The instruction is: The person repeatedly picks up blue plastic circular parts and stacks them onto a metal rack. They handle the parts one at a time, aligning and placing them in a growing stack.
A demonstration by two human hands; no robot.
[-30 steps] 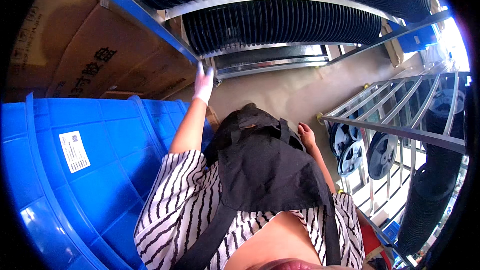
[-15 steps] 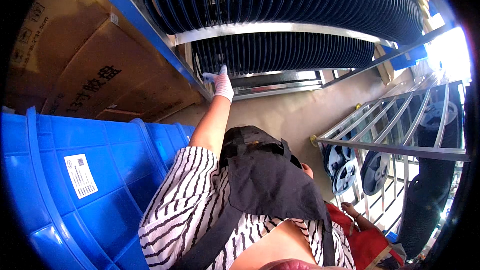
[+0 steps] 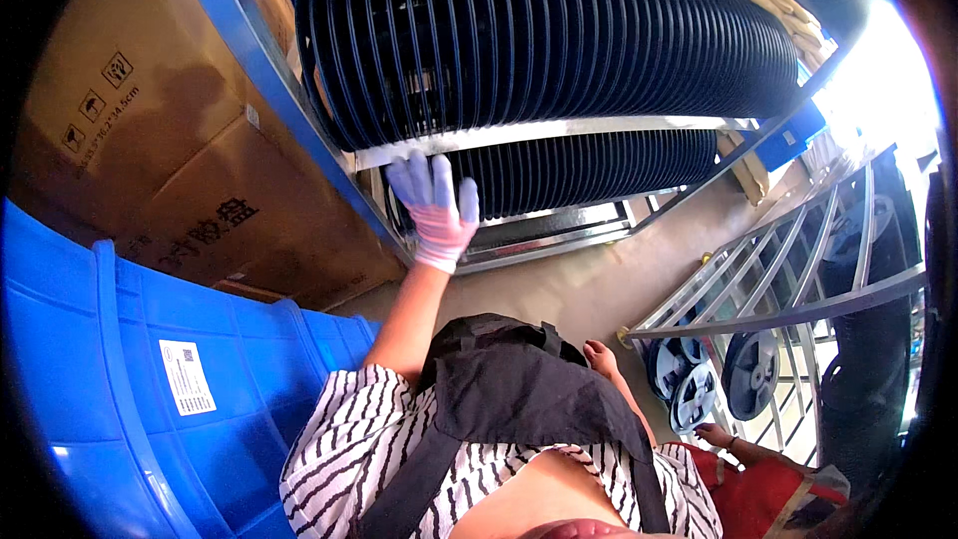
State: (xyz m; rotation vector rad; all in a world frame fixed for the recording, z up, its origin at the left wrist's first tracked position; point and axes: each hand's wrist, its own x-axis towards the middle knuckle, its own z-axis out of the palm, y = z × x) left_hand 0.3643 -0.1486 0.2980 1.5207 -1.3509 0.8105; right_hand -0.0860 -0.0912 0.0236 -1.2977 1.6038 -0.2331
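My left hand (image 3: 436,208), in a white glove with pinkish stripes, is raised with its fingers spread and holds nothing. It is in front of the lower row of black reels (image 3: 599,175), its fingertips near the pale metal shelf rail (image 3: 539,132). Above that rail lies a larger row of black reels (image 3: 559,35), packed edge to edge. My right hand (image 3: 601,357) is bare and low beside the black apron (image 3: 529,389); it is partly hidden, and its fingers are too unclear to read.
Blue bins (image 3: 239,369) stand at the left, with a large cardboard carton (image 3: 150,170) behind them. A blue rack post (image 3: 269,80) rises beside the reels. To the right is a metal-barred rack (image 3: 778,314) with loose reels (image 3: 752,374). Another person's hand (image 3: 717,435) shows near it.
My left hand has come up from the lower reels toward the shelf rail, its fingers now spread wide. More of my right hand and forearm shows beside the apron. The whole view has shifted.
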